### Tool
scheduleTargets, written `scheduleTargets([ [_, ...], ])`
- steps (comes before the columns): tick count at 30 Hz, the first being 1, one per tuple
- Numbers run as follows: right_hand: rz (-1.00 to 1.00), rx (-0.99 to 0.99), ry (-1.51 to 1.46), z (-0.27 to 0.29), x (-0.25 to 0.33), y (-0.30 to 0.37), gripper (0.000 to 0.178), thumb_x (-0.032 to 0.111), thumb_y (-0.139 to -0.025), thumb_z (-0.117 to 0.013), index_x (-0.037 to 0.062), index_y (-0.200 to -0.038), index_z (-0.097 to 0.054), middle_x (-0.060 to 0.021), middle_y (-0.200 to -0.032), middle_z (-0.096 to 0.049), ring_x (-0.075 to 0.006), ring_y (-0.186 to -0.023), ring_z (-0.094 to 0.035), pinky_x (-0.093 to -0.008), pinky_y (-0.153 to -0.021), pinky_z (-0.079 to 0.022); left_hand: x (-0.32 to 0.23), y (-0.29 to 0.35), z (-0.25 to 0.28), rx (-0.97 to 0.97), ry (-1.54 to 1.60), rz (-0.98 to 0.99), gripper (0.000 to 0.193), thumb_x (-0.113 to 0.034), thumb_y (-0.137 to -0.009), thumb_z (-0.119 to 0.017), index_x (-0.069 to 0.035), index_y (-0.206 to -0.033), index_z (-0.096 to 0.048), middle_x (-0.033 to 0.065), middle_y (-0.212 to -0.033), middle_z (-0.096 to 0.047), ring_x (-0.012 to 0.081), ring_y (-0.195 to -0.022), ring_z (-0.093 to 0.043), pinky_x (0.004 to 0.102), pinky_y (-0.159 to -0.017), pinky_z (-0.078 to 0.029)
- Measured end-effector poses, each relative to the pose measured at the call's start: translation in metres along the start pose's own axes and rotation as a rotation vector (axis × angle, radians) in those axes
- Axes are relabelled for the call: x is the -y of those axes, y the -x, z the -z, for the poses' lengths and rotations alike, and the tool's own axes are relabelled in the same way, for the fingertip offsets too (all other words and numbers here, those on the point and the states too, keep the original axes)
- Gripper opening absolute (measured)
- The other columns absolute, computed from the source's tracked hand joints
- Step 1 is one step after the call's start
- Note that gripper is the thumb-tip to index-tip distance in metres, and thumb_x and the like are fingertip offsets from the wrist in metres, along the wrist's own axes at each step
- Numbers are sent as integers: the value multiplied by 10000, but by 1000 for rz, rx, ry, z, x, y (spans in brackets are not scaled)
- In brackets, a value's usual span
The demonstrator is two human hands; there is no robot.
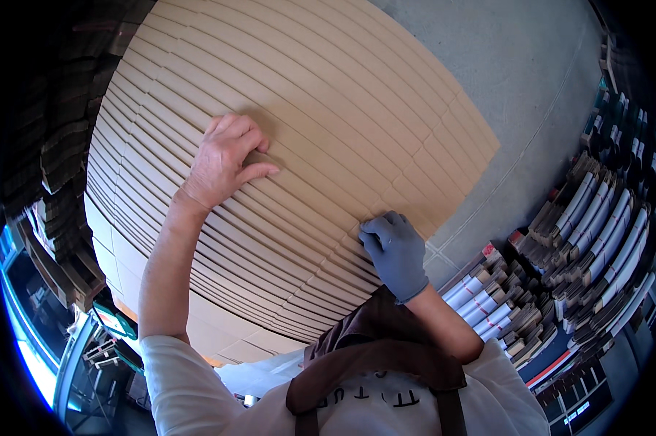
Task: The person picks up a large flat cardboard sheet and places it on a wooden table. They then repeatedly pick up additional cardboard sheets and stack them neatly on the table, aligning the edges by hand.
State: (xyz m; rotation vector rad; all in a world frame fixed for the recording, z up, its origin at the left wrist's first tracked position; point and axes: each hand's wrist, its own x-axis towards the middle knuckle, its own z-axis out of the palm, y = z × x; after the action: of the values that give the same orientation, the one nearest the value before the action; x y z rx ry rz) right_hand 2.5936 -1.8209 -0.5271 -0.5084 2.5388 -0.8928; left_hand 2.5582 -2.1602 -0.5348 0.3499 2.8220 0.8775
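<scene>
In front of me a wide spread of flat brown cardboard sheets (328,109) lies fanned out, each sheet overlapping its neighbour in a row of parallel edges. My bare left hand (230,156) rests on the middle of the spread, its fingers curled and its thumb stretched along a sheet edge; it appears to pinch that edge. Nearer the right side, my right hand (395,251) in a grey glove has its fingers bent over the cardboard edges. What lies under its fingertips is hidden.
Bundled stacks of folded cardboard (597,225) with white bands stand on the right. Grey concrete floor (517,65) shows beyond the sheets. Dark piled stacks (66,145) line the left, above a wooden pallet (77,280). A lit screen (114,320) is at lower left.
</scene>
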Motion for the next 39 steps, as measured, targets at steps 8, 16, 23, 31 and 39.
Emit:
scheduleTargets([
  [8,23,16,7,1,0,-1,99,143,-816,-749,140,-860,-660,-54,-854,-625,-289,-827,-628,-426,-668,-520,-1,-1,-1,-2,0,-1,410,-352,-715,-865,-93,-901,-608,65,-927,-575,304,-969,-539,405,-932,-423],
  [16,38,52,91,-2,-3,3,154,146,-836,-730,133,-966,-647,-100,-916,-632,-314,-861,-629,-436,-704,-527,-2,0,-5,-5,-6,19,414,-375,-716,-859,-99,-889,-604,72,-930,-579,320,-991,-546,427,-940,-423],
  [23,113,-19,112,2,1,-14,399,192,-832,-763,141,-1212,-653,-121,-1138,-629,-346,-1029,-604,-490,-863,-501,6,3,-9,-56,-54,-48,400,-422,-744,-831,-125,-919,-628,62,-961,-593,305,-1038,-571,443,-968,-427],
  [31,455,-93,231,-41,51,-108,631,322,-800,-803,110,-1353,-584,-195,-1463,-464,-427,-1374,-407,-665,-1112,-303,5,9,-8,-36,-45,-28,389,-407,-751,-831,-132,-934,-625,43,-986,-593,273,-1069,-556,417,-966,-422],
  [39,438,-44,337,-55,51,-115,678,399,-794,-790,111,-1368,-571,-219,-1495,-438,-433,-1402,-371,-727,-1142,-223,28,24,11,-239,-116,-31,289,-310,-811,-807,-108,-935,-642,54,-998,-596,282,-1018,-565,421,-954,-440],
])
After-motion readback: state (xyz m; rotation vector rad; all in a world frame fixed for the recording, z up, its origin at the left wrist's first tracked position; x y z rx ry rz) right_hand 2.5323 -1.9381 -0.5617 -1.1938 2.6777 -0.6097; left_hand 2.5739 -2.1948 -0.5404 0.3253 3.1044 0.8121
